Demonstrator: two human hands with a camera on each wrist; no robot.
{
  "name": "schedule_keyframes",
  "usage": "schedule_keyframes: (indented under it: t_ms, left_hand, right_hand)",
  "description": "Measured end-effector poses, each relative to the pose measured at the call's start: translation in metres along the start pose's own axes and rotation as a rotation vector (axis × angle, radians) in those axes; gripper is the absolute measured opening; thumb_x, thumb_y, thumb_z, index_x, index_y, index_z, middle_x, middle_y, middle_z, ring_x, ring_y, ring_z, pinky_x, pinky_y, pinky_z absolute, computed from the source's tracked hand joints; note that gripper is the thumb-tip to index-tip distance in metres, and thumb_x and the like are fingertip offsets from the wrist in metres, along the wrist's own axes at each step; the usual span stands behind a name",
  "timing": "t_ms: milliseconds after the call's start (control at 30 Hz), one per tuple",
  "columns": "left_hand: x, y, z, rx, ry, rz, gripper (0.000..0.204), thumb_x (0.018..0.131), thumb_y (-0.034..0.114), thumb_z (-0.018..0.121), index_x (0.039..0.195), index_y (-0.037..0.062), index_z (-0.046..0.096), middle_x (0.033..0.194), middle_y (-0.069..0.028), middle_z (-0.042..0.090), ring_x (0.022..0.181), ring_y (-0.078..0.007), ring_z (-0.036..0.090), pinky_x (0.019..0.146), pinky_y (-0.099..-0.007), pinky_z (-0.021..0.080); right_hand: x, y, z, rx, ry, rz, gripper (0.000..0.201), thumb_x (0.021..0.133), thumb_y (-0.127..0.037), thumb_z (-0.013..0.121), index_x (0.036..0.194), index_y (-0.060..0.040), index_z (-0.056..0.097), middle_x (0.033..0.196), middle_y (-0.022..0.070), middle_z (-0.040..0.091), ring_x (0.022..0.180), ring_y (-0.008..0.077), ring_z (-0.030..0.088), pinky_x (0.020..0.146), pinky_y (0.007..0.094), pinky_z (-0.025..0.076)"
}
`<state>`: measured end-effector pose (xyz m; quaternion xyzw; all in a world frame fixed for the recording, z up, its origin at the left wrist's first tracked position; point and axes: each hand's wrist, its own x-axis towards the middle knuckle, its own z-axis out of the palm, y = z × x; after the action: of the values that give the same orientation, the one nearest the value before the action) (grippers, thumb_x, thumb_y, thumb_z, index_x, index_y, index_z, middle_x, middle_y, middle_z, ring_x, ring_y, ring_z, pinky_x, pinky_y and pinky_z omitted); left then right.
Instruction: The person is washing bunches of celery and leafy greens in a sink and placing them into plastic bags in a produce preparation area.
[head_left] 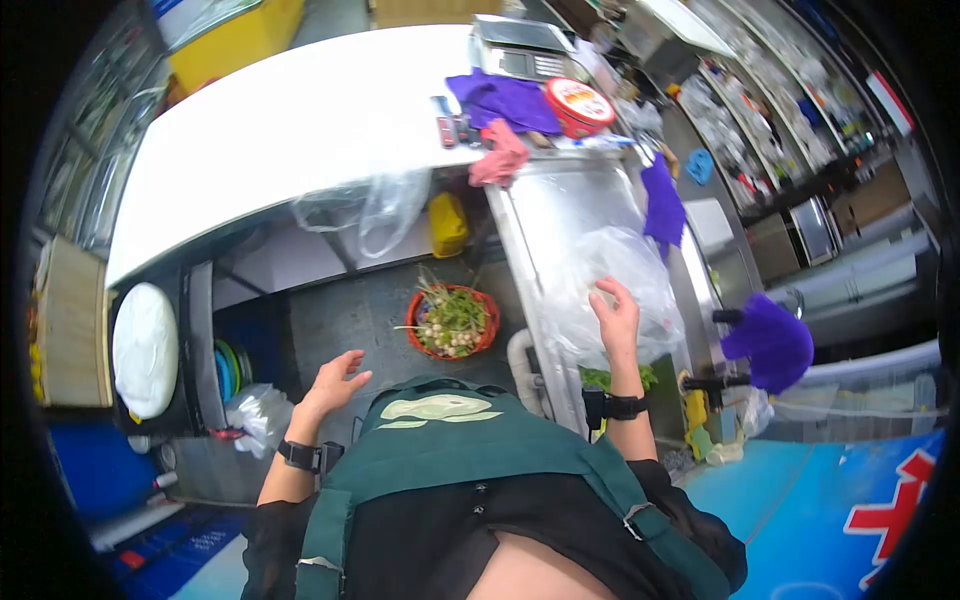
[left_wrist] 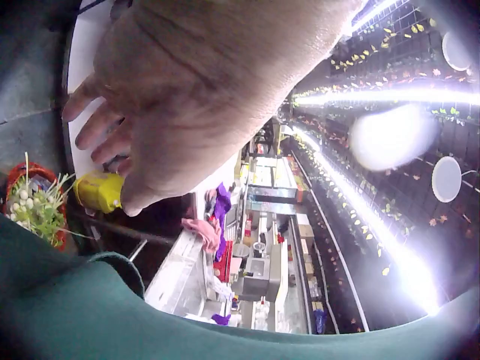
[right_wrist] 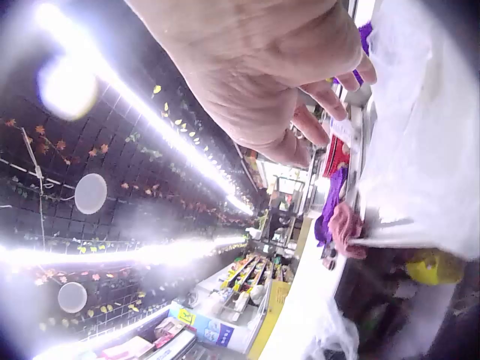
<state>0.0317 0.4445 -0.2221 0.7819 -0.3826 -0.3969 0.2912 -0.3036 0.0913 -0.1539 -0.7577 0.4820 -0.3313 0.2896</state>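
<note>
My left hand (head_left: 335, 383) hangs in the air before the apron, empty, its fingers loosely spread. To its right on the floor stands a red basket (head_left: 491, 322) of leafy greens with small white roots (head_left: 455, 325). My right hand (head_left: 618, 318) is over a crumpled clear plastic bag (head_left: 575, 275) in the steel sink, fingers slightly bent and apart. In the right wrist view the bag (right_wrist: 427, 135) bulges close beside its fingertips. More green leaves (head_left: 645, 378) show under the bag's near edge.
A white table (head_left: 290, 120) stretches ahead, with a scale (head_left: 520, 48), a purple cloth (head_left: 500, 100), a pink cloth (head_left: 500, 155) and a round red tin (head_left: 580, 108) at its right end. A yellow container (head_left: 447, 225) stands below. A white pipe (head_left: 522, 365) runs beside the sink.
</note>
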Motion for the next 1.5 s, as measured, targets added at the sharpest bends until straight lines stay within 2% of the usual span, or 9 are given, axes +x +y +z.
schedule_keyframes:
  t_ms: [300, 433, 633, 767, 900, 1167, 1233, 1333, 1500]
  left_hand:
    - [-0.100, -0.110, -0.046, -0.227, 0.261, -0.212, 0.049, 0.084, 0.023, 0.068, 0.127, 0.0029, 0.053, 0.117, -0.0220, 0.062, 0.108, -0.0307, 0.062, 0.092, -0.0388, 0.049]
    - [-0.138, -0.141, -0.044, -0.324, 0.366, -0.272, 0.049, 0.085, 0.019, 0.068, 0.127, 0.0011, 0.052, 0.114, -0.0225, 0.063, 0.106, -0.0293, 0.063, 0.091, -0.0372, 0.050]
    - [-0.171, -0.163, -0.043, -0.364, 0.358, -0.340, 0.049, 0.085, 0.018, 0.068, 0.128, 0.0018, 0.052, 0.114, -0.0210, 0.064, 0.105, -0.0282, 0.064, 0.089, -0.0371, 0.050]
    - [-0.171, -0.189, -0.046, -0.385, 0.386, -0.329, 0.050, 0.085, 0.017, 0.068, 0.129, 0.0028, 0.051, 0.113, -0.0196, 0.064, 0.103, -0.0270, 0.064, 0.088, -0.0366, 0.051]
    - [-0.131, -0.192, -0.057, -0.574, 0.498, -0.173, 0.057, 0.084, 0.016, 0.069, 0.135, 0.0049, 0.045, 0.114, -0.0168, 0.063, 0.102, -0.0249, 0.063, 0.089, -0.0360, 0.049]
    - [0.041, -0.095, -0.089, -0.543, 0.414, 0.127, 0.094, 0.081, 0.016, 0.074, 0.151, 0.0109, 0.011, 0.148, -0.0202, 0.026, 0.130, -0.0295, 0.038, 0.096, -0.0353, 0.045]
    - [0.069, -0.064, -0.071, -0.365, 0.481, 0.385, 0.085, 0.082, 0.013, 0.072, 0.148, 0.0089, 0.020, 0.141, -0.0190, 0.038, 0.124, -0.0259, 0.047, 0.090, -0.0323, 0.048]
    - [0.063, 0.013, -0.082, -0.953, -0.038, 0.247, 0.032, 0.089, 0.005, 0.059, 0.120, 0.0007, 0.055, 0.098, -0.0067, 0.064, 0.092, -0.0133, 0.063, 0.082, -0.0270, 0.051]
    - [0.056, 0.037, -0.122, -1.174, 0.058, 0.427, 0.014, 0.092, 0.014, 0.049, 0.087, 0.0043, 0.058, 0.073, -0.0058, 0.059, 0.055, -0.0145, 0.054, 0.055, -0.0286, 0.047]
  right_hand:
    - [0.010, -0.109, 0.188, 0.290, -0.577, -0.175, 0.044, 0.085, -0.017, 0.069, 0.127, -0.0055, 0.057, 0.120, 0.0078, 0.059, 0.114, 0.0195, 0.051, 0.094, 0.0330, 0.044]
    - [0.015, -0.162, 0.285, 0.720, -0.936, 0.383, 0.053, 0.087, -0.023, 0.068, 0.135, -0.0126, 0.050, 0.128, 0.0080, 0.052, 0.110, 0.0210, 0.049, 0.098, 0.0394, 0.040]
    - [0.035, -0.138, 0.441, 0.402, -0.736, 0.281, 0.068, 0.080, -0.029, 0.074, 0.139, -0.0117, 0.046, 0.141, 0.0147, 0.044, 0.133, 0.0257, 0.036, 0.105, 0.0422, 0.032]
    - [0.061, -0.184, 0.407, 0.833, -0.692, 0.390, 0.050, 0.087, -0.023, 0.066, 0.131, -0.0056, 0.051, 0.125, 0.0081, 0.057, 0.122, 0.0206, 0.049, 0.105, 0.0446, 0.031]
    - [0.092, -0.249, 0.304, 1.227, -0.770, 0.051, 0.041, 0.091, -0.015, 0.058, 0.129, -0.0023, 0.050, 0.120, 0.0082, 0.059, 0.105, 0.0267, 0.062, 0.087, 0.0414, 0.051]
    - [0.056, -0.336, 0.116, 1.192, -0.751, -0.425, 0.063, 0.089, -0.016, 0.056, 0.142, 0.0044, 0.030, 0.138, 0.0177, 0.044, 0.111, 0.0322, 0.060, 0.088, 0.0427, 0.053]
    - [0.037, -0.339, 0.088, 1.009, -0.679, -0.419, 0.078, 0.086, -0.027, 0.061, 0.143, 0.0099, 0.024, 0.149, 0.0263, 0.024, 0.128, 0.0306, 0.045, 0.103, 0.0449, 0.041]
    - [0.020, -0.325, 0.055, 0.942, -0.605, -0.423, 0.079, 0.086, -0.027, 0.061, 0.143, 0.0107, 0.022, 0.149, 0.0288, 0.022, 0.117, 0.0307, 0.055, 0.097, 0.0433, 0.047]
    - [-0.001, -0.261, -0.015, 0.959, -0.427, -0.447, 0.076, 0.086, -0.030, 0.058, 0.141, 0.0118, 0.027, 0.142, 0.0309, 0.034, 0.106, 0.0358, 0.061, 0.097, 0.0460, 0.046]
